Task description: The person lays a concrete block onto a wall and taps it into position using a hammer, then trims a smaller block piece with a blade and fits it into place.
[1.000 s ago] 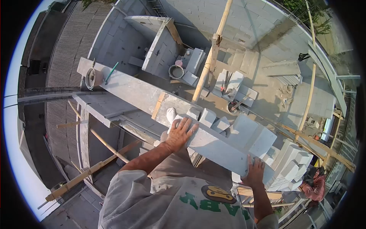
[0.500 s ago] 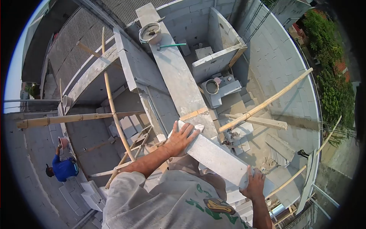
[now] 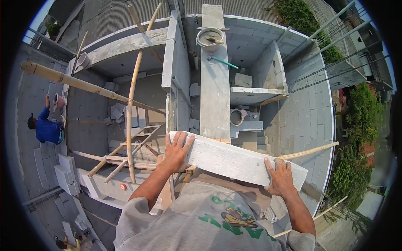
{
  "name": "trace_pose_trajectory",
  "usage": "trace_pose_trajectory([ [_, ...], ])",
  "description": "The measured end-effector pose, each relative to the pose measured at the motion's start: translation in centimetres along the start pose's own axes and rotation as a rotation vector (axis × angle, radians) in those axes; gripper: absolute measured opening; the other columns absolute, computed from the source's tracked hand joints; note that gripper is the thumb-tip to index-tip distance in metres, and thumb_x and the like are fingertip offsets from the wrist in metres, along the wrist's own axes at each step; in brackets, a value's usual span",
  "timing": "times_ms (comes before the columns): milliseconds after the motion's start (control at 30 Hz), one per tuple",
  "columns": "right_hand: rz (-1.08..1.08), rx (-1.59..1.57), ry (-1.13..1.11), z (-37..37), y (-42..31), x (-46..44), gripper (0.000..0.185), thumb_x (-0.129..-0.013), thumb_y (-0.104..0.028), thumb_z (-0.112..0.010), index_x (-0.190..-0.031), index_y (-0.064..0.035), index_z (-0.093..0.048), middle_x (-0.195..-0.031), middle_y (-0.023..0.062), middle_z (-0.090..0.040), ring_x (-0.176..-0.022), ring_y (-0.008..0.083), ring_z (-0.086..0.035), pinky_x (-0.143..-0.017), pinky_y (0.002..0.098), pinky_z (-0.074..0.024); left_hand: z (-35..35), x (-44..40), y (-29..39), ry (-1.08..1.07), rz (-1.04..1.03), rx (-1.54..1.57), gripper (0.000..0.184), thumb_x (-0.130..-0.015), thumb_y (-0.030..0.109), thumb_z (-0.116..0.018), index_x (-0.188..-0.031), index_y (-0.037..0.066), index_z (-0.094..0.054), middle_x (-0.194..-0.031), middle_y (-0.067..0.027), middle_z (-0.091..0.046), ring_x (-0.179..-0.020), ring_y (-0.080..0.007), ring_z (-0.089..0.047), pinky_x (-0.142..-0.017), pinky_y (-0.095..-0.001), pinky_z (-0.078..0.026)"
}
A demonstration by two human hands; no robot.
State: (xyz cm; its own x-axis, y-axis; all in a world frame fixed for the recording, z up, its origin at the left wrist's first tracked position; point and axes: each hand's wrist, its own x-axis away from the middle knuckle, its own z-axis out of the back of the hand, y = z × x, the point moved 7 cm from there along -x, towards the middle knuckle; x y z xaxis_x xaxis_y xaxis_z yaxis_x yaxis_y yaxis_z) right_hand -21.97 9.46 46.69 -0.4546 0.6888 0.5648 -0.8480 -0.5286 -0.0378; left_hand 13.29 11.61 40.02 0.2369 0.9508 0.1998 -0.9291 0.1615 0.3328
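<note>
A long, pale aerated concrete block (image 3: pixel 232 161) lies across in front of my body, tilted slightly down to the right. My left hand (image 3: pixel 178 151) grips its left end, fingers over the top face. Near the right end, my right hand (image 3: pixel 279 175) clasps the near edge with its thumb and fingers on top. The undersides of both grips are hidden. Beyond the block, a long plank (image 3: pixel 215 92) runs away from me. A bucket of grey mortar (image 3: pixel 210 38) stands on its far part, beside a tool with a green handle (image 3: pixel 224 62).
Bamboo poles (image 3: pixel 135 108) cross at the left, and another pole (image 3: pixel 310 150) juts out at the right. Block walls (image 3: pixel 299 108) enclose rooms far below. A second bucket (image 3: pixel 237 117) stands lower down. A person in blue (image 3: pixel 50 127) works at the far left.
The view has turned, and the block has swung from a steep slant to nearly level across my front. Both hands have stayed on it, the right one rising in view.
</note>
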Motion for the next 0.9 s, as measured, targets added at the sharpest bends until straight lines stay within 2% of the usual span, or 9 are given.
trace_pose_trajectory([
  [200, 0.325, 0.206, 0.027, 5.6, -2.0, -8.3, 0.12, -0.049, -0.036, -0.086, -0.15, -0.0186, -0.024, -0.126, 0.0237, -0.042, -0.118, 0.0376, -0.043, -0.098, 0.0572, -0.0333, 0.3, 5.1, -3.5, 0.17, 0.306, 0.036, 0.12, -0.041, 0.037, -0.09, -0.144, 0.012, -0.033, -0.138, -0.0176, -0.035, -0.134, -0.0386, -0.03, -0.107, -0.0664, -0.018],
  [367, 0.539, 0.297, -0.014, 7.2, -3.3, -15.6, 0.121, -0.05, -0.037, -0.086, -0.151, -0.0202, -0.021, -0.128, 0.0247, -0.041, -0.121, 0.0393, -0.042, -0.1, 0.0566, -0.0324, 0.1, 8.0, -3.8, 0.236, 0.557, 0.032, 0.117, -0.042, 0.039, -0.089, -0.142, 0.011, -0.035, -0.137, -0.0165, -0.036, -0.133, -0.0379, -0.03, -0.107, -0.0657, -0.016],
  [600, 0.875, 0.348, -0.077, 9.6, -5.0, -26.3, 0.121, -0.05, -0.035, -0.087, -0.151, -0.0198, -0.022, -0.126, 0.0251, -0.042, -0.119, 0.0394, -0.044, -0.1, 0.0558, -0.0315, 0.2, 7.9, -2.3, 0.237, 0.924, 0.048, 0.113, -0.042, 0.037, -0.088, -0.14, 0.012, -0.038, -0.137, -0.016, -0.036, -0.134, -0.0377, -0.029, -0.109, -0.0638, -0.015],
  [733, 0.942, 0.328, -0.106, 11.8, -3.8, -30.9, 0.12, -0.048, -0.03, -0.087, -0.148, -0.0171, -0.024, -0.125, 0.0235, -0.04, -0.119, 0.0389, -0.042, -0.101, 0.0538, -0.0296, 0.6, 4.1, -2.7, 0.2, 0.995, 0.074, 0.11, -0.045, 0.033, -0.088, -0.14, 0.012, -0.037, -0.133, -0.0156, -0.038, -0.132, -0.0361, -0.031, -0.107, -0.0659, -0.015],
  [900, 0.955, 0.432, -0.136, 14.7, -1.5, -35.3, 0.119, -0.047, -0.03, -0.087, -0.148, -0.0166, -0.025, -0.125, 0.0244, -0.041, -0.117, 0.0397, -0.043, -0.099, 0.0549, -0.0316, 0.0, -0.9, -3.2, 0.19, 1.003, 0.188, 0.111, -0.047, 0.033, -0.087, -0.143, 0.013, -0.035, -0.136, -0.0167, -0.037, -0.134, -0.0362, -0.03, -0.108, -0.0659, -0.014],
])
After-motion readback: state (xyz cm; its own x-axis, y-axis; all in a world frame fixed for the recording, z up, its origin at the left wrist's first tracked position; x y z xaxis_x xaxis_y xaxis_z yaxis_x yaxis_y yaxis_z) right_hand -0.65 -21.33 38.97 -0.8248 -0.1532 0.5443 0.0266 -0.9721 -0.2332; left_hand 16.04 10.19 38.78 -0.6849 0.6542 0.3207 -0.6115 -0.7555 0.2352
